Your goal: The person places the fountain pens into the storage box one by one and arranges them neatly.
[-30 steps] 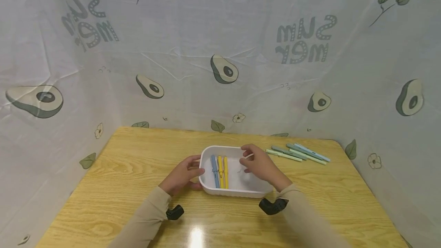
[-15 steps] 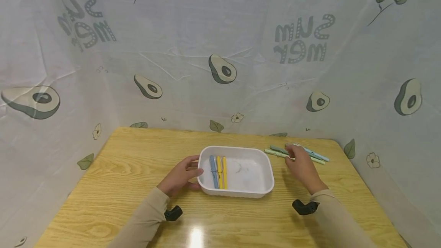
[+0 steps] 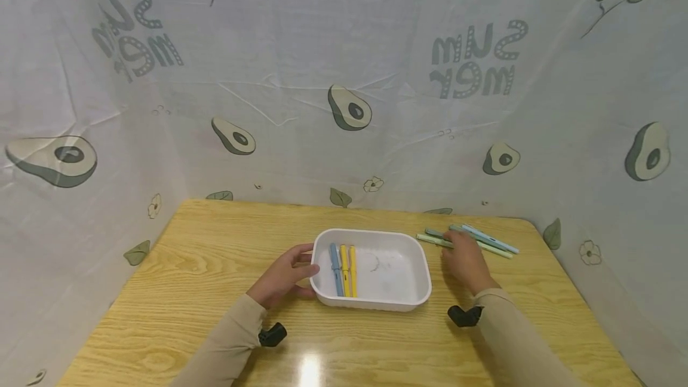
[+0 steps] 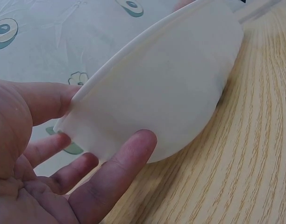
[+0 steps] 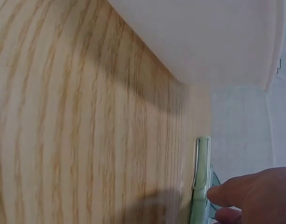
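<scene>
My left hand (image 3: 282, 275) holds the left end of a white plastic tray (image 3: 371, 303), its thumb over the rim and other fingers against the outer wall (image 4: 147, 88). Inside the tray, a grey-blue pen (image 3: 335, 270) and two yellow pens (image 3: 345, 272) lie side by side at the left. My right hand (image 3: 466, 263) is over the pens at the back right. In the right wrist view, a fingertip meets a light green pen (image 5: 199, 186) near its clip. The other fingertips are mostly hidden, so I cannot tell whether they pinch it.
Beside the right hand lie a dark green pen (image 3: 432, 232), a light blue pen (image 3: 491, 237) and another pale green pen (image 3: 497, 250). The wooden table (image 3: 344, 345) ends at a patterned cloth (image 3: 279, 154) hanging behind and at both sides.
My right hand has gone from above the tray to the pens at the back right, and its fingers have come down among them. The left hand stays on the tray.
</scene>
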Demonstrator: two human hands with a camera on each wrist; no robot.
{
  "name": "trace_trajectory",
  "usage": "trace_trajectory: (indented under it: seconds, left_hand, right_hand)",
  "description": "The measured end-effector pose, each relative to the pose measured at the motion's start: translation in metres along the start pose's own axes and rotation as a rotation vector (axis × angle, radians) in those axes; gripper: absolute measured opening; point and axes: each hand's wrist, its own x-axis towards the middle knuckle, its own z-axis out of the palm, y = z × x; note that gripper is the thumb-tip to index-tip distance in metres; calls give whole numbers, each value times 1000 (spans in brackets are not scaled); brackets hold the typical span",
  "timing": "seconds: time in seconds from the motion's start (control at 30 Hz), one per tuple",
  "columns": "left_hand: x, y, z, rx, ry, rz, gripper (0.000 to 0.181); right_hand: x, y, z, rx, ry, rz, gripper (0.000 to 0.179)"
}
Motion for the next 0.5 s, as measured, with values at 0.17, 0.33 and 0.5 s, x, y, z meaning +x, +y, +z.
trace_trajectory:
  seconds: [0.17, 0.33, 0.5]
  left_hand:
    - [-1, 1, 1, -4, -13, 3, 62]
    - [-1, 2, 0, -8, -15, 7, 64]
    - [-2, 2, 0, -1, -12, 10, 64]
  right_hand:
    - [2, -7, 2, -25, -42, 9, 39]
    - [4, -9, 3, -62, -102, 29, 41]
    - [5, -6, 6, -109, -69, 1, 39]
